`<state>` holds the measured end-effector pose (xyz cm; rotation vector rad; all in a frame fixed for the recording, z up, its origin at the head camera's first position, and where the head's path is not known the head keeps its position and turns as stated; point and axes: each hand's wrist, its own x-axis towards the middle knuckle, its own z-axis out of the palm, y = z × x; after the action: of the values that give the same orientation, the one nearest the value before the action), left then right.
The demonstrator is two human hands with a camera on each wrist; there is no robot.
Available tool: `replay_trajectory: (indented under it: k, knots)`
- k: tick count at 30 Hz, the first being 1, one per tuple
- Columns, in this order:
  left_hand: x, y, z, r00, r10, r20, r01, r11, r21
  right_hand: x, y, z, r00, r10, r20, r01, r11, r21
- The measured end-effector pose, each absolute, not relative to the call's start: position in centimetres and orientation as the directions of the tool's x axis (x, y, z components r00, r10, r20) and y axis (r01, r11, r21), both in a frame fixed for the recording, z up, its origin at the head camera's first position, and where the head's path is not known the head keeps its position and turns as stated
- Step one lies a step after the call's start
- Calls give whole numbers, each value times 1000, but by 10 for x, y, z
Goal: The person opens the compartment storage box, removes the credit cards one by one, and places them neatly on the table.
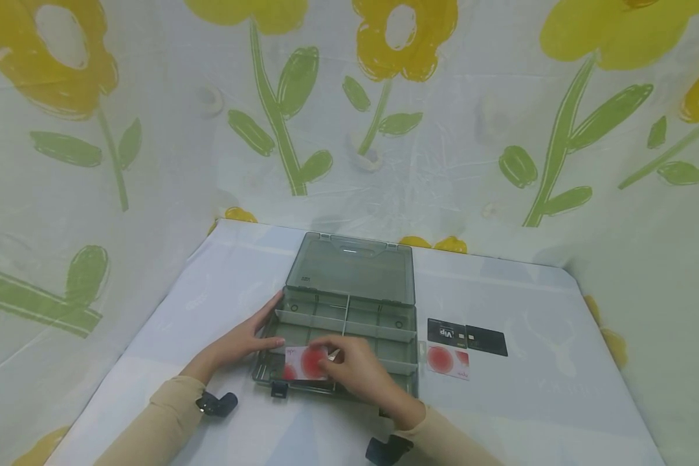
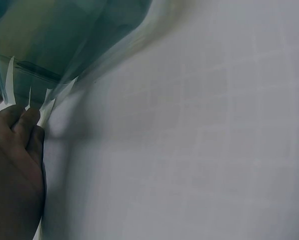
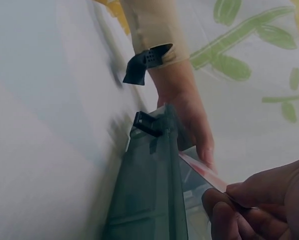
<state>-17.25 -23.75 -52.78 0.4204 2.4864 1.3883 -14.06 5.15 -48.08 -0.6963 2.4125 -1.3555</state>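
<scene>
My right hand (image 1: 355,367) pinches a white card with red circles (image 1: 305,363) by its right end, between thumb and fingers. The card is over the front left compartment of a grey see-through divider box (image 1: 417,353). In the right wrist view the card (image 3: 204,172) shows nearly edge-on, slanting at the box's rim. My left hand (image 1: 240,342) rests against the box's left side, fingers stretched along it and thumb reaching over the rim. In the left wrist view, the left hand's fingers (image 2: 24,125) are beside the box's wall.
The box's lid (image 1: 355,268) lies opened toward the back. Right of the box lie a black VIP card (image 1: 446,332), another black card (image 1: 487,340) and a second red-and-white card (image 1: 448,360). Dark latches, one at the front left (image 1: 278,389), stick out from the box. Flower-print cloth (image 1: 419,181) surrounds the white table.
</scene>
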Motion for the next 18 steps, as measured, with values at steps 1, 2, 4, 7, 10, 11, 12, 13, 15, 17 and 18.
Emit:
replay_trajectory:
  k: [1, 2, 4, 7, 10, 11, 12, 13, 15, 17, 18]
  knots:
    - [-173, -237, -528, -924, 373, -87, 120, 498, 859, -141, 53, -481, -844, -537, -12, -272, 446, -853]
    - [-172, -237, -527, -924, 373, -89, 118, 496, 860, -141, 54, -481, -845, -535, -13, -271, 449, -852]
    - [-172, -237, -527, -924, 371, -94, 111, 496, 861, -141, 56, -482, -846, -533, -12, -271, 448, -852]
    - [-173, -237, -527, -924, 370, -99, 107, 498, 861, -141, 59, -482, -847, -531, -16, -260, 442, -858]
    - [-173, -237, -528, -924, 367, -105, 101, 500, 860, -141, 62, -481, -848, -529, -16, -253, 432, -866]
    - [-173, -237, -528, -925, 366, -106, 101, 503, 858, -141, 63, -481, -849, -529, -12, -255, 429, -866]
    - [-173, -237, -528, -925, 365, -106, 100, 503, 859, -141, 64, -481, -849, -528, -6, -259, 427, -866]
    - [-173, -237, -529, -925, 365, -106, 101, 504, 858, -142, 65, -481, -849, -528, -1, -263, 424, -867]
    - [-173, -238, -530, -924, 367, -105, 102, 503, 858, -142, 68, -480, -850, -527, 8, -269, 421, -866]
    - [-173, -238, -530, -924, 367, -104, 104, 505, 857, -142, 71, -479, -850, -527, 13, -272, 418, -866]
    - [-173, -238, -530, -925, 366, -106, 101, 504, 858, -142, 72, -479, -850, -526, 13, -272, 419, -866]
